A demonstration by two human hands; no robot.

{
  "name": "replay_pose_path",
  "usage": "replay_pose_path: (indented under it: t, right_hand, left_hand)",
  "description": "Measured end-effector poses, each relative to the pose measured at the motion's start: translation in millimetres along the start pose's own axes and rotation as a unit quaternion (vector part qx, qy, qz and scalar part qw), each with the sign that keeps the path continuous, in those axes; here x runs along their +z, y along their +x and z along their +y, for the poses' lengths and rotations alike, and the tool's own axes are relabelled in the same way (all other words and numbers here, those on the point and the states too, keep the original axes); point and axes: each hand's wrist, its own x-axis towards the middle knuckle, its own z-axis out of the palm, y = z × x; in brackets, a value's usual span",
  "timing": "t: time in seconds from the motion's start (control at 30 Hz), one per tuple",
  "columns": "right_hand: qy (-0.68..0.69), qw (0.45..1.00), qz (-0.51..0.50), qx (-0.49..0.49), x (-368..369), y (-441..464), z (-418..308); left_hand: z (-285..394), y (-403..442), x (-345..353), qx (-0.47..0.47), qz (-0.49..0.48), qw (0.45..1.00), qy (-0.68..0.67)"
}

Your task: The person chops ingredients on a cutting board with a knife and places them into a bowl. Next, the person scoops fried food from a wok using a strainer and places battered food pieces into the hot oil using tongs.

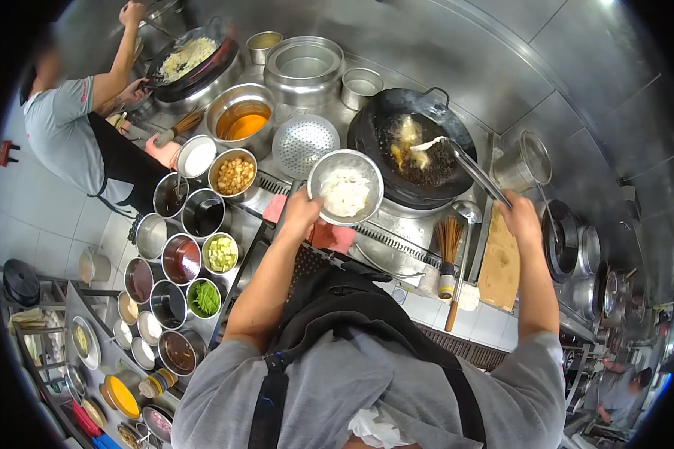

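My left hand (pixel 302 212) grips the near left rim of a steel bowl (pixel 375 179). Whitish, wet-looking pieces (pixel 344 191) lie inside it. Closed around a pair of metal tongs (pixel 478 169), my right hand (pixel 521 217) is right of the black wok (pixel 368 120). The tongs reach over the wok, and a pale, batter-coated piece (pixel 428 143) is at their tips. In the wok's dark, bubbling oil (pixel 436 173) are yellowish frying pieces (pixel 404 133). The bowl is just left of the wok, close to a round perforated strainer (pixel 305 147).
At left, a co-worker (pixel 67 127) handles another wok (pixel 221 63). Steel pots with sauces, diced food (pixel 234 174) and greens (pixel 203 297) crowd the left counter. A bamboo brush (pixel 448 239), a ladle (pixel 468 212) and a wooden board (pixel 499 262) lie near the right front edge.
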Motion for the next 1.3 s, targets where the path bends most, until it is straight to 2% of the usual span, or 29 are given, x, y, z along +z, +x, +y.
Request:
replay_pose_path:
  t: [0.2, 0.27, 0.33, 0.4, 0.47, 0.53, 0.6, 0.63, 0.73, 0.8, 0.87, 0.97, 1.3]
  right_hand:
    - [-0.016, 0.995, -0.046, 0.086, 59.5, 73.8, 6.0]
    - [0.012, 0.993, 0.009, 0.115, 66.4, 81.2, 7.4]
    - [0.038, 0.995, 0.016, 0.094, 64.1, 83.3, 13.5]
    - [0.053, 0.994, 0.096, 0.026, 43.6, 72.4, 6.9]
    - [0.077, 0.994, 0.081, -0.009, 19.8, 53.6, -16.0]
    - [0.111, 0.990, 0.062, -0.066, -0.9, 24.2, -44.8]
    - [0.108, 0.974, 0.063, -0.186, -6.8, -3.7, -63.2]
    - [0.101, 0.974, 0.034, -0.198, -12.1, -20.1, -79.0]
    - [0.078, 0.960, -0.033, -0.267, -0.8, -44.3, -94.8]
    - [0.025, 0.961, -0.065, -0.268, 2.4, -51.8, -108.4]
    - [0.013, 0.960, -0.073, -0.272, 11.2, -51.6, -109.1]
    - [0.006, 0.957, -0.081, -0.278, 15.5, -50.0, -109.1]
    - [0.075, 0.966, -0.051, -0.241, -9.3, -62.7, -90.6]
  left_hand:
    - [5.0, -16.1, -22.3, -0.048, 0.000, 0.999, 0.004]
    - [3.8, -24.7, -31.0, -0.031, 0.033, 0.998, 0.042]
    - [-10.5, -22.5, -37.3, -0.050, 0.037, 0.998, 0.009]
    - [-52.4, -5.4, -45.0, 0.019, 0.079, 0.994, 0.068]
    - [-49.3, -8.2, -45.1, 0.008, 0.097, 0.991, 0.090]
    - [-23.2, -22.9, -42.1, 0.004, 0.077, 0.996, 0.040]
    - [7.1, -36.6, -39.4, 0.028, 0.091, 0.992, 0.084]
    - [0.0, -31.7, -37.9, 0.056, 0.084, 0.992, 0.081]
    - [57.1, -58.0, -31.9, -0.005, 0.052, 0.996, 0.067]
    - [58.4, -56.1, -27.5, 0.005, 0.044, 0.995, 0.086]
    - [63.8, -57.0, -23.7, 0.057, 0.035, 0.987, 0.146]
    - [56.4, -49.5, -16.6, 0.025, -0.002, 0.994, 0.108]
    - [37.1, -20.5, -6.3, 0.022, -0.018, 0.997, 0.076]
